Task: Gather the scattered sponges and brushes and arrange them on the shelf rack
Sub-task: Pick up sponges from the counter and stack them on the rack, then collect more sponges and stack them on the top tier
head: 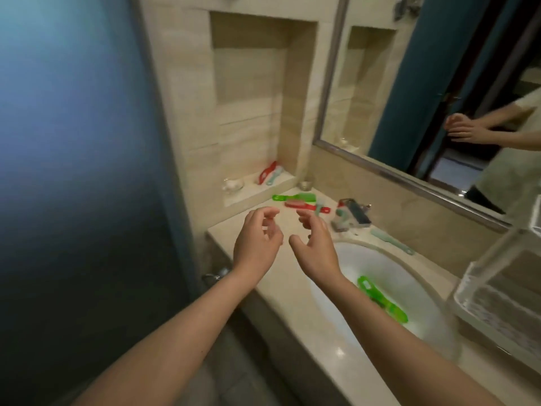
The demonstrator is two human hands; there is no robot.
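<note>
Brushes: where do they lie?

Reply: Scattered around a bathroom sink. A green brush [294, 197] and a red brush [306, 206] lie side by side on the beige counter [227, 228] near the wall. A pale teal brush [318, 211] appears to lie across the red one, though blur makes that uncertain. A red niche brush [267, 171] and a teal niche brush [274, 174] rest together on the ledge of a tiled wall niche [248, 83] above the counter's far corner. A second green brush [380, 300] lies inside the white sink basin [366, 259], partly behind the right forearm. Another teal brush [392, 241] lies on the counter behind the basin, just right of the faucet [351, 218].

Asker: And the hands?

Reply: Both reach forward over the counter, near each other but apart. The left hand [257, 244] has its grip apart, fingers loosely curved, holding nothing. The right hand [314, 244] is the same, its grip apart and empty, with the fingertips near the red brush.

Asker: Where is the rack?

Reply: A clear shelf rack [497, 288] stands at the far right of the counter, well apart from both hands. A framed mirror [439, 98] above the faucet reflects the two hands.
</note>
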